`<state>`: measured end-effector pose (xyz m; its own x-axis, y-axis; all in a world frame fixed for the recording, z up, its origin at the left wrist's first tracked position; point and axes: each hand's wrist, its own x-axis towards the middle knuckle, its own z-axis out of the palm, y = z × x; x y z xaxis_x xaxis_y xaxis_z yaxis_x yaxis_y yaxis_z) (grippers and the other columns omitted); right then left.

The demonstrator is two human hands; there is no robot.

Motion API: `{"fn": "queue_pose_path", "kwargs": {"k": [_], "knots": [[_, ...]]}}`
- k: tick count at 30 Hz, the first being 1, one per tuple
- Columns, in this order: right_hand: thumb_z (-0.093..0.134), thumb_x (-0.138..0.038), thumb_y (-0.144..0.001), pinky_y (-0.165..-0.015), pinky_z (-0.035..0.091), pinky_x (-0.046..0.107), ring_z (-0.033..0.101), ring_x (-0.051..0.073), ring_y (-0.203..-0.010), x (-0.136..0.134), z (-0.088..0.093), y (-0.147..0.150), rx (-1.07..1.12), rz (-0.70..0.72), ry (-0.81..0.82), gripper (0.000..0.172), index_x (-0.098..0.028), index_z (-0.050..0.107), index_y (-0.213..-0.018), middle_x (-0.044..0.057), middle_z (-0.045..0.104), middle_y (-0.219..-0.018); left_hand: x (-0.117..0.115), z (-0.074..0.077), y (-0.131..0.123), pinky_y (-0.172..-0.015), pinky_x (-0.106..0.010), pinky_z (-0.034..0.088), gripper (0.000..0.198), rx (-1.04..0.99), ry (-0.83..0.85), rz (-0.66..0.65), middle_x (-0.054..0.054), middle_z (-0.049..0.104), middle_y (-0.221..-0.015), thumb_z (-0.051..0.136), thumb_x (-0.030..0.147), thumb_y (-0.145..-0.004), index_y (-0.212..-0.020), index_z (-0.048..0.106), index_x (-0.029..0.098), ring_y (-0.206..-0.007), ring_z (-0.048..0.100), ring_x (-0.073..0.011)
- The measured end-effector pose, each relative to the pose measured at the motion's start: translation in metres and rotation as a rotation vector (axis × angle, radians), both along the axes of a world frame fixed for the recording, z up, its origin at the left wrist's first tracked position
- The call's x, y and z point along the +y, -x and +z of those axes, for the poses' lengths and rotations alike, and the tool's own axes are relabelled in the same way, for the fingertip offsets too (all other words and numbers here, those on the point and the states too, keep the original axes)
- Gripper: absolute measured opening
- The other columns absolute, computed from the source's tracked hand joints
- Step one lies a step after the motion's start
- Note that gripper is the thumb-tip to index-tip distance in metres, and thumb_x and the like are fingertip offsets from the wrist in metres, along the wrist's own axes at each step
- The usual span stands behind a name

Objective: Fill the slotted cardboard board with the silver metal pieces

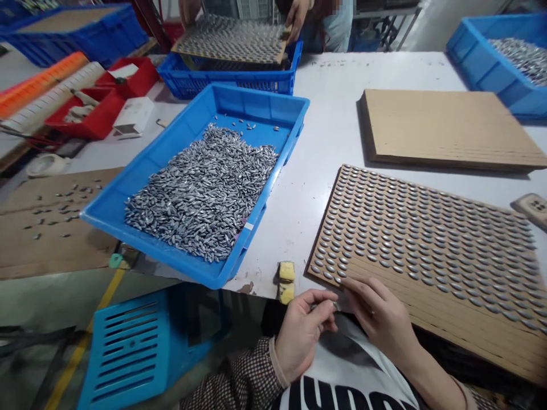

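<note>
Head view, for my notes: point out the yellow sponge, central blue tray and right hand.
Yellow sponge (286, 272): head view, top face.
Central blue tray (145, 247): head view, near rim.
Right hand (380, 316): head view, back of hand.

A white table (325, 114) holds a blue crate (147, 151) at centre. A bare cardboard board (444, 128) and a studded board (419, 256) lie right.

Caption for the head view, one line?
Left hand and right hand work at a cardboard board lined with rows of metal pieces, beside a blue tray of loose ones.
</note>
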<state>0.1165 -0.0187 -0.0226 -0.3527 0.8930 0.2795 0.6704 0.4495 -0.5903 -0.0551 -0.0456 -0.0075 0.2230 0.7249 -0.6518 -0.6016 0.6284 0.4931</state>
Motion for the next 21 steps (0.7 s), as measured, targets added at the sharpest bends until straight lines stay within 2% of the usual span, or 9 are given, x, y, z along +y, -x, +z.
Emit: {"fn": "queue_pose_path", "kwargs": {"k": [3, 6, 8, 13, 17, 21], "knots": [[0.054, -0.014, -0.090, -0.073, 0.054, 0.029, 0.063, 0.018, -0.088, -0.007, 0.014, -0.002, 0.138, 0.036, 0.071, 0.024, -0.021, 0.059, -0.113, 0.008, 0.064, -0.099, 0.002, 0.000, -0.003, -0.061, -0.023, 0.039, 0.028, 0.023, -0.006, 0.018, 0.000, 0.058, -0.069, 0.078, 0.028, -0.069, -0.090, 0.070, 0.011, -0.058, 0.051, -0.0073], [0.053, -0.011, -0.090, -0.074, 0.055, 0.030, 0.063, 0.019, -0.092, -0.013, 0.022, 0.000, 0.196, 0.095, 0.102, 0.026, -0.021, 0.059, -0.113, 0.009, 0.063, -0.102, 0.004, 0.001, -0.007, -0.063, -0.023, 0.041, 0.025, -0.006, -0.018, 0.019, -0.002, 0.061, -0.075, 0.078, 0.025, -0.069, -0.088, 0.068, 0.012, -0.063, 0.053, -0.0088], [0.053, -0.010, -0.090, -0.075, 0.055, 0.031, 0.062, 0.019, -0.092, -0.014, 0.023, 0.001, 0.197, 0.103, 0.089, 0.026, -0.021, 0.060, -0.112, 0.009, 0.063, -0.102, 0.005, 0.001, -0.009, -0.062, -0.023, 0.041, 0.022, -0.013, -0.034, 0.014, -0.002, 0.062, -0.078, 0.077, 0.023, -0.069, -0.085, 0.065, 0.012, -0.064, 0.054, -0.0088], [0.055, -0.014, -0.090, -0.068, 0.056, 0.028, 0.064, 0.018, -0.083, -0.013, 0.024, 0.002, 0.203, -0.013, 0.053, 0.018, -0.020, 0.062, -0.105, 0.008, 0.065, -0.092, 0.007, 0.005, -0.015, -0.067, -0.024, 0.044, 0.019, -0.005, -0.048, 0.034, -0.002, 0.063, -0.077, 0.074, 0.018, -0.072, -0.083, 0.060, 0.014, -0.067, 0.057, -0.0100], [0.051, -0.012, -0.091, -0.076, 0.057, 0.030, 0.064, 0.020, -0.093, -0.012, 0.027, 0.001, 0.193, 0.039, -0.004, 0.031, -0.020, 0.061, -0.119, 0.010, 0.065, -0.103, 0.011, 0.009, -0.021, -0.074, -0.026, 0.046, 0.016, -0.066, -0.035, 0.034, -0.004, 0.064, -0.081, 0.072, 0.015, -0.072, -0.082, 0.059, 0.012, -0.075, 0.059, -0.0120], [0.050, -0.013, -0.091, -0.072, 0.056, 0.030, 0.063, 0.020, -0.089, -0.013, 0.022, -0.003, 0.114, 0.040, 0.005, 0.033, -0.020, 0.061, -0.121, 0.011, 0.064, -0.099, 0.014, 0.012, -0.026, -0.074, -0.026, 0.046, 0.011, -0.067, 0.006, -0.017, -0.005, 0.063, -0.079, 0.067, 0.016, -0.075, -0.082, 0.061, 0.011, -0.075, 0.058, -0.0124]]}}
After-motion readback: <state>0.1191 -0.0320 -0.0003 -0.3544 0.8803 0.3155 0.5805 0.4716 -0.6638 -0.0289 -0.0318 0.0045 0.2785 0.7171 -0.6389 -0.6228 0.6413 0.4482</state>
